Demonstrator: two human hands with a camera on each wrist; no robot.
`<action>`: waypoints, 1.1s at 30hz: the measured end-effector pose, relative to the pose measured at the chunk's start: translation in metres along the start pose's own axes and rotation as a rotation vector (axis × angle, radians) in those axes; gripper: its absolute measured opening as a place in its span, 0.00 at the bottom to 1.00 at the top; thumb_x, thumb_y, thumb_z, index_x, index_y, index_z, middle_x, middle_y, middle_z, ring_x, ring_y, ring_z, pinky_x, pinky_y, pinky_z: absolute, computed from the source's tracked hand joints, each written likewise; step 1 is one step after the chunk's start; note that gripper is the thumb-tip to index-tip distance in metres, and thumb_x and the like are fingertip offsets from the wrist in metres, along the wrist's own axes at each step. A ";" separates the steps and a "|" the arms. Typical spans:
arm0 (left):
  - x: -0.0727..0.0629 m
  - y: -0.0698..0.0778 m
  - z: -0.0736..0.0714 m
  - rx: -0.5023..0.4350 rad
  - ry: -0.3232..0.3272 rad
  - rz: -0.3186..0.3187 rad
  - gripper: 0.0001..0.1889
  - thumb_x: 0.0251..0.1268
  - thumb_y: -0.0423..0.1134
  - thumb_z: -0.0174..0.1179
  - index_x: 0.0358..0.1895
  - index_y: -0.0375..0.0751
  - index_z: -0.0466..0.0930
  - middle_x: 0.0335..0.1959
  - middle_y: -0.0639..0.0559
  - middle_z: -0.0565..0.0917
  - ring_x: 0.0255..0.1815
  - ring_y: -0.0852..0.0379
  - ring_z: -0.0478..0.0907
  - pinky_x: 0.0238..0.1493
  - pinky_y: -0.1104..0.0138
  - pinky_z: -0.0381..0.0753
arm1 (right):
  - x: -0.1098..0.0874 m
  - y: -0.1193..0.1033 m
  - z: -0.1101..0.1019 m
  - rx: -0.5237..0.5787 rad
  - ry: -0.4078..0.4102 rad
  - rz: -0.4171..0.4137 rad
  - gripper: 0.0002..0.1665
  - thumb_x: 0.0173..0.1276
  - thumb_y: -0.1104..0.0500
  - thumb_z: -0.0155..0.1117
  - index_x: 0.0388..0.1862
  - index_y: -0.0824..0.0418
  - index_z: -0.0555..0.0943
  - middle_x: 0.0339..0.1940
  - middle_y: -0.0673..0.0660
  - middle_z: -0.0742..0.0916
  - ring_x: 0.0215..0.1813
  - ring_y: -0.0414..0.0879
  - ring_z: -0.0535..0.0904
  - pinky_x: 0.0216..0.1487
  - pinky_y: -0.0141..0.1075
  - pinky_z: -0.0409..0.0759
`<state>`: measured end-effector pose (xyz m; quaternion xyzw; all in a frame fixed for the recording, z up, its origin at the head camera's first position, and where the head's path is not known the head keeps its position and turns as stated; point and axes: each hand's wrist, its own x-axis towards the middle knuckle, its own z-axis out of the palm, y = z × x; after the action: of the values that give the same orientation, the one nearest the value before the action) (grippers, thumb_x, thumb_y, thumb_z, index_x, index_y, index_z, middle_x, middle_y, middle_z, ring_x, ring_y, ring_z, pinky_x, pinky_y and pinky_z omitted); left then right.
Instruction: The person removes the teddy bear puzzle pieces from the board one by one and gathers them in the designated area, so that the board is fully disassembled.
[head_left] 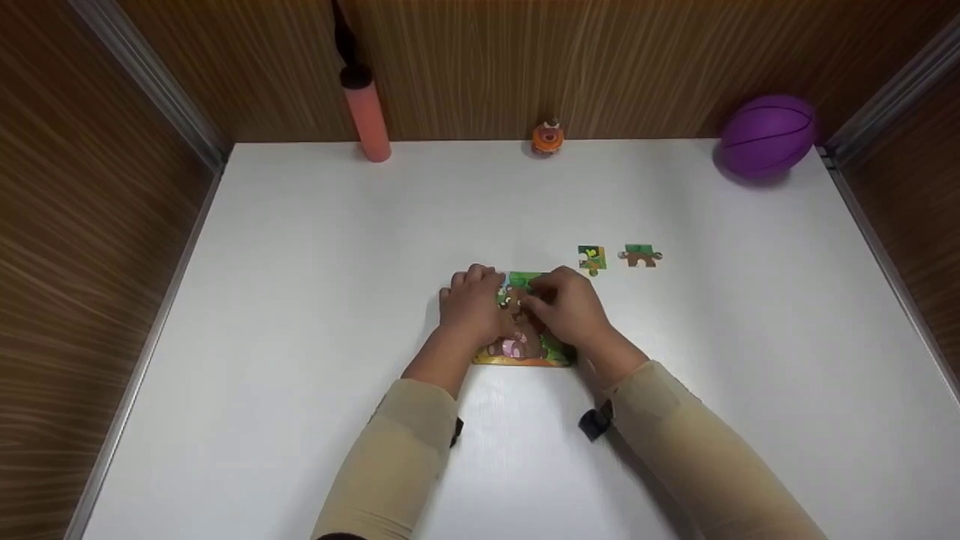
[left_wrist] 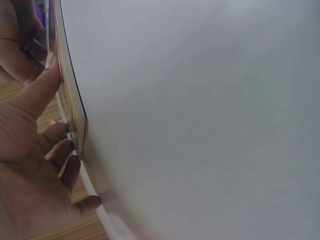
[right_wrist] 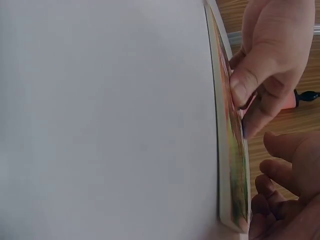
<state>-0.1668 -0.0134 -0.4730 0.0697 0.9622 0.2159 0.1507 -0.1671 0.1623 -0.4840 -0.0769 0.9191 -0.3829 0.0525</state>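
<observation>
A jigsaw puzzle [head_left: 522, 351] with a brown bear picture lies in a thin board near the middle of the white table. My left hand [head_left: 472, 307] covers its left side and holds it there, the thumb [left_wrist: 40, 92] on top and the fingers round the far left edge. Over the right part is my right hand [head_left: 570, 307], thumb and forefinger close together near the bear's head. Whether a piece sits between those fingertips is hidden. Two loose pieces lie beyond the right hand: a green and yellow piece [head_left: 593, 258] and a green and brown piece [head_left: 640, 256].
Along the back edge stand a pink hand pump [head_left: 367, 120], a small orange toy [head_left: 547, 138] and a purple ball [head_left: 769, 137]. Brown wood-grain panels [head_left: 480, 67] close in the back and sides of the white table [head_left: 315, 262].
</observation>
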 end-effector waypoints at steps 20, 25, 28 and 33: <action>-0.002 -0.001 -0.001 0.012 0.028 0.006 0.51 0.51 0.52 0.84 0.80 0.47 0.69 0.77 0.49 0.68 0.77 0.44 0.61 0.70 0.48 0.66 | 0.006 -0.014 0.022 -0.110 -0.012 0.011 0.13 0.72 0.55 0.74 0.52 0.57 0.93 0.46 0.55 0.88 0.54 0.52 0.82 0.60 0.60 0.71; -0.003 0.000 -0.001 -0.014 0.033 0.001 0.50 0.53 0.48 0.82 0.81 0.45 0.68 0.77 0.49 0.68 0.77 0.44 0.61 0.72 0.49 0.65 | 0.006 -0.016 0.023 -0.099 -0.010 0.048 0.12 0.72 0.56 0.74 0.52 0.56 0.92 0.49 0.55 0.87 0.57 0.52 0.81 0.60 0.58 0.69; -0.003 0.000 0.001 -0.021 0.028 -0.003 0.49 0.55 0.47 0.80 0.81 0.44 0.66 0.78 0.50 0.67 0.78 0.44 0.61 0.73 0.50 0.65 | 0.006 -0.016 0.023 -0.105 -0.011 0.064 0.12 0.73 0.57 0.73 0.53 0.56 0.92 0.50 0.55 0.87 0.58 0.52 0.81 0.60 0.57 0.69; -0.003 0.000 0.002 -0.021 0.037 -0.017 0.49 0.55 0.47 0.80 0.80 0.41 0.67 0.79 0.50 0.66 0.79 0.44 0.61 0.76 0.50 0.64 | 0.006 -0.017 0.023 -0.095 -0.006 0.074 0.13 0.72 0.57 0.73 0.53 0.56 0.92 0.51 0.56 0.87 0.60 0.53 0.80 0.62 0.58 0.68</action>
<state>-0.1638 -0.0135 -0.4739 0.0558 0.9631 0.2258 0.1354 -0.1673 0.1333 -0.4884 -0.0464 0.9384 -0.3362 0.0656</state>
